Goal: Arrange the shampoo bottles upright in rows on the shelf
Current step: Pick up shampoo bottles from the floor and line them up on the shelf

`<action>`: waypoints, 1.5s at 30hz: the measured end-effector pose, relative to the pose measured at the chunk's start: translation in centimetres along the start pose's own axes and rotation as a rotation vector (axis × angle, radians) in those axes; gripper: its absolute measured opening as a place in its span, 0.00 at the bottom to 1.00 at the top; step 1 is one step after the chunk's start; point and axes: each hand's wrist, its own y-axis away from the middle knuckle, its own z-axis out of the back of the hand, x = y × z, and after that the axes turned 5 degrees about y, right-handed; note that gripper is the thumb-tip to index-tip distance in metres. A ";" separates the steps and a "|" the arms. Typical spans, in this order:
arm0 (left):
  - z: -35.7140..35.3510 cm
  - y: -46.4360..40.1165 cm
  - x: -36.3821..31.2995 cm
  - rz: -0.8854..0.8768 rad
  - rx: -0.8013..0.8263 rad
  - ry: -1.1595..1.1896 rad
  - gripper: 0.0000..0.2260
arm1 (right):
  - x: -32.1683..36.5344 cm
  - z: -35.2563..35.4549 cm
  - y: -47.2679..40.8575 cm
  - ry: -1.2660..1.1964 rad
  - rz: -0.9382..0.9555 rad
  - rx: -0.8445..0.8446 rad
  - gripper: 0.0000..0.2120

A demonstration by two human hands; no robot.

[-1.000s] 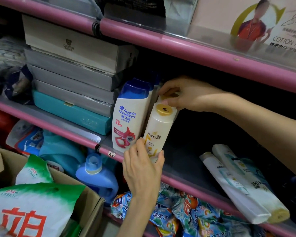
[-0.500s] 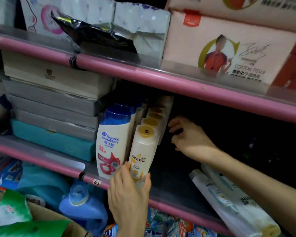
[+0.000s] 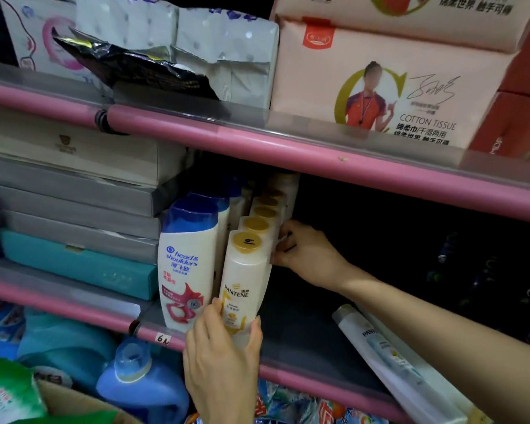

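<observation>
On the shelf point(image 3: 303, 353), the Pantene row point(image 3: 257, 228) stands right of the Head & Shoulders bottles point(image 3: 188, 264); two bottles point(image 3: 392, 359) lie farther right.

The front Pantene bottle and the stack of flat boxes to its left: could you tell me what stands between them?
In the head view, an upright Head & Shoulders bottle stands between the front Pantene bottle and the stack of flat boxes.

This is a small shop. Pink-edged shelves point(image 3: 288, 149) carry stock in multiples: a row of identical Pantene bottles point(image 3: 242, 283), packs of cotton tissue point(image 3: 389, 96), toilet rolls point(image 3: 178, 29), and detergent jugs point(image 3: 141, 384) below. A handwritten price label point(image 3: 162, 338) is stuck on the shelf edge.
</observation>
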 end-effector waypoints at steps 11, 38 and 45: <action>0.0 0.0 0.1 -0.003 -0.005 0.014 0.29 | -0.5 -2.4 -0.1 0.093 0.023 -0.052 0.16; 0.3 0.4 0.0 0.089 0.020 0.081 0.28 | -5.8 -2.0 -5.9 0.232 -0.260 -0.146 0.23; -0.6 -0.3 0.3 0.079 0.006 0.139 0.29 | -8.2 -5.3 -9.0 -0.065 -0.320 -0.112 0.22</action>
